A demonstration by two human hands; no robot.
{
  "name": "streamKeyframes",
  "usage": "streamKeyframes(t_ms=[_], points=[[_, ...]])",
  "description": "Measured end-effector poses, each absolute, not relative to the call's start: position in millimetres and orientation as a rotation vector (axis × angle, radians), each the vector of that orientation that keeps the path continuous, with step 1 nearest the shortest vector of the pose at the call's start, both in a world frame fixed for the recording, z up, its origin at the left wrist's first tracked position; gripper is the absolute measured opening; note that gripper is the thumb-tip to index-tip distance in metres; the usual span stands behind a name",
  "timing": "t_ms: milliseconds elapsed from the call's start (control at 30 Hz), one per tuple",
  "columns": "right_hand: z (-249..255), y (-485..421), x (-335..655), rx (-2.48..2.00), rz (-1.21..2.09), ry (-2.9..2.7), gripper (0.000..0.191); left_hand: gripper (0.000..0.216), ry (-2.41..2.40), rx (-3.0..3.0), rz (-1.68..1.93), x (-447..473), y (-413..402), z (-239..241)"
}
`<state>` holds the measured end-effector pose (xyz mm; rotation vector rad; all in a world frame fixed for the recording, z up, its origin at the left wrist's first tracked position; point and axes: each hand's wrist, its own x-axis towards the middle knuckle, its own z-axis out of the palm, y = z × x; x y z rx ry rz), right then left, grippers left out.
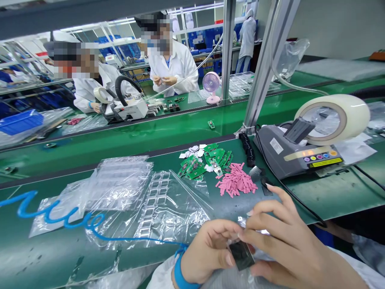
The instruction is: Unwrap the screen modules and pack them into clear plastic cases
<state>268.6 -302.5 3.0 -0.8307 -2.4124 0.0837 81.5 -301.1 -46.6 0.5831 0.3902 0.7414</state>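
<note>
Low in the head view, my left hand (210, 251) and my right hand (282, 241) meet over a small dark flat part (241, 255) with a bit of clear film on it. Both pinch it, left thumb and fingers from the left, right fingertips from above and the right. A blue wrist strap (179, 273) circles my left wrist, its coiled blue cord (57, 216) running left across the green bench. Beyond my hands lie a heap of pink strips (237, 182) and a pile of green circuit boards (204, 160).
Clear plastic trays and bags (144, 196) cover the bench to the left. A grey tape dispenser (296, 154) with a big tape roll (333, 118) stands right. A green conveyor (150, 132) runs beyond, where two white-coated people work. A pink fan (211, 85) stands there.
</note>
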Motion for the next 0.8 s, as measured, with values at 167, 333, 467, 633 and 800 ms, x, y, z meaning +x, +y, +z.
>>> streamKeyframes(t_ms=[167,333,467,633,800], points=[[-1,-309,262,-0.887,0.031,-2.416,0.034,0.033,0.372,0.504,0.827,85,-304,-52],[-48,-293,267,-1.243,0.251,-2.215,0.039,0.035,0.369,0.345,0.854,81,-307,-67],[-97,-258,258,-1.615,0.257,-2.152,0.015,0.035,0.362,0.347,0.864,76,-309,-71],[-120,-240,239,-1.672,0.192,-2.217,0.012,0.036,0.405,0.384,0.881,73,-310,-63],[-114,-241,242,-1.572,0.197,-2.207,0.020,0.036,0.495,0.480,0.893,71,-304,-54]])
